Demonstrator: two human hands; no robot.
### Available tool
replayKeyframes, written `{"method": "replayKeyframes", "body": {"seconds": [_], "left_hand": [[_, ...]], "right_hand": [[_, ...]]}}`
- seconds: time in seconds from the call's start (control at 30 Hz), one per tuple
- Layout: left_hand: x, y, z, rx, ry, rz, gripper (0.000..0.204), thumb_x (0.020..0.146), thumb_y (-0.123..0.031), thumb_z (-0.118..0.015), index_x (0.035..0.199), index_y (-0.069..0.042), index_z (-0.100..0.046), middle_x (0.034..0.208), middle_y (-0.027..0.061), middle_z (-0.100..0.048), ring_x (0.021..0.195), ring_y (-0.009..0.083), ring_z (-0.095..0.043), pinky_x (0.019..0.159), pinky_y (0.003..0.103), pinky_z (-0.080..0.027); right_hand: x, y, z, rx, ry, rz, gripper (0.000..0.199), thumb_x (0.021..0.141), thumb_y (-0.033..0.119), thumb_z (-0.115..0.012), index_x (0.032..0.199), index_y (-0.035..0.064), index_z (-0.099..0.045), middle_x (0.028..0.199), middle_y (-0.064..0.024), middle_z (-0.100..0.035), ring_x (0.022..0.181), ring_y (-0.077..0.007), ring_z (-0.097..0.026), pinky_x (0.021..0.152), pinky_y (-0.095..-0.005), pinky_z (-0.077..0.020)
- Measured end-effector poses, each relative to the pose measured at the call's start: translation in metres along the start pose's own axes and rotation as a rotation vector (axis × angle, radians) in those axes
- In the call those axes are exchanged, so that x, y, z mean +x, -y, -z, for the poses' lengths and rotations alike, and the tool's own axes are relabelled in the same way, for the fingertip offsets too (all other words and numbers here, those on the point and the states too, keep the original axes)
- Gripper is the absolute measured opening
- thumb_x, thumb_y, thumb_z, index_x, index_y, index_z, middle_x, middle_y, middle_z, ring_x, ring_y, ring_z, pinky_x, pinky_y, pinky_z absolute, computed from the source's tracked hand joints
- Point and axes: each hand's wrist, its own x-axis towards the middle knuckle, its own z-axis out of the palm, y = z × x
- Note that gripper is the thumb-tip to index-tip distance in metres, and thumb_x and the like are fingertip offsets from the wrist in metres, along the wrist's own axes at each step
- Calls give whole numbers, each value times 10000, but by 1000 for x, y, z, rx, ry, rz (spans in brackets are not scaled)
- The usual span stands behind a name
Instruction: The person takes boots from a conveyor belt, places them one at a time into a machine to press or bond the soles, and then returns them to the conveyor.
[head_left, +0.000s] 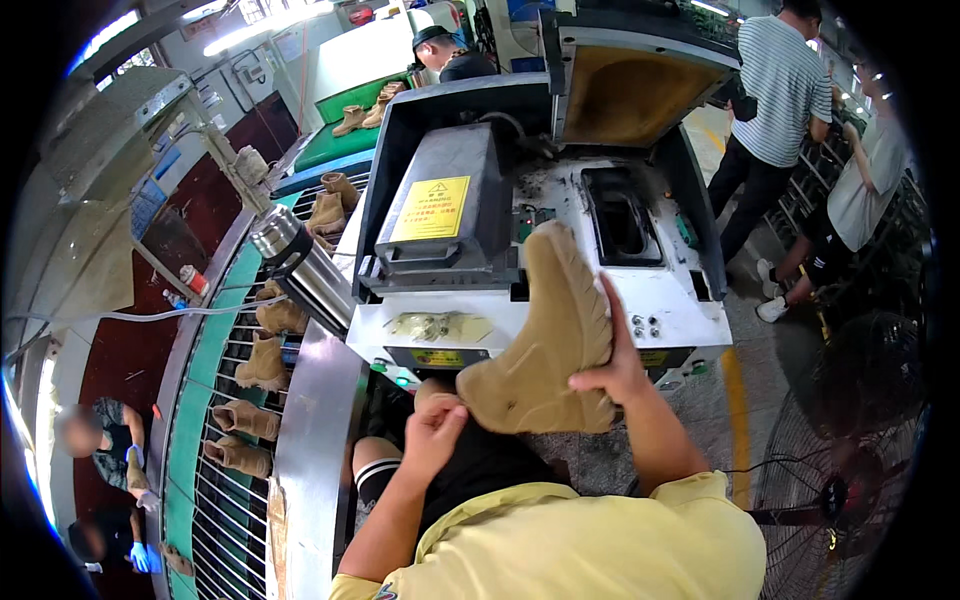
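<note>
The right hand (pixel 624 364) clasps a tan, chunky-soled ankle boot (pixel 543 340), thumb against its side! The left hand (pixel 432 432) curls its fingers narrow at the edge; whether they grip, one can't tell.

Sign, yellow (pixel 430 208), on grey metal housing (pixel 450 155): black-outlined warning triangle at top, several lines of print beneath, the lower ones red. Labels, yellow, one left (pixel 437 358), one right, on machine front (pixel 690 325): print too small to read.
</note>
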Motion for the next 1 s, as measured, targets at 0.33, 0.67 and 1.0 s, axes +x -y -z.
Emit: {"method": "replayKeyframes", "body": {"seconds": [0.33, 0.67, 1.0], "left_hand": [[-97, 180, 200, 392, -949, 393, 198, 867, -169, -566, 810, 11, -623, 726, 73, -623, 675, 148, -553, 613, 301, -442], [-162, 216, 247, 332, -1048, 584, 280, 856, -162, -568, 631, 4, -550, 530, 74, -574, 428, 131, -507, 434, 282, -402], [-172, 217, 255, 121, -1107, 645, 286, 889, -170, -564, 651, -16, -537, 536, 60, -564, 389, 105, -461, 368, 256, -346]], "right_hand": [[159, 33, 197, -952, -478, -31, 1003, 542, 200, -774, 1412, 11, -312, 1308, -181, -512, 1202, -264, -501, 1012, -315, -379], [305, -38, 240, -1455, -369, -579, 1030, 500, 390, -747, 1403, 116, -333, 1257, -202, -562, 1130, -338, -567, 939, -374, -461], [281, -74, 199, -1490, -358, -850, 1026, 549, 418, -738, 1422, 80, -318, 1361, -182, -481, 1247, -317, -478, 1019, -392, -400]]}}
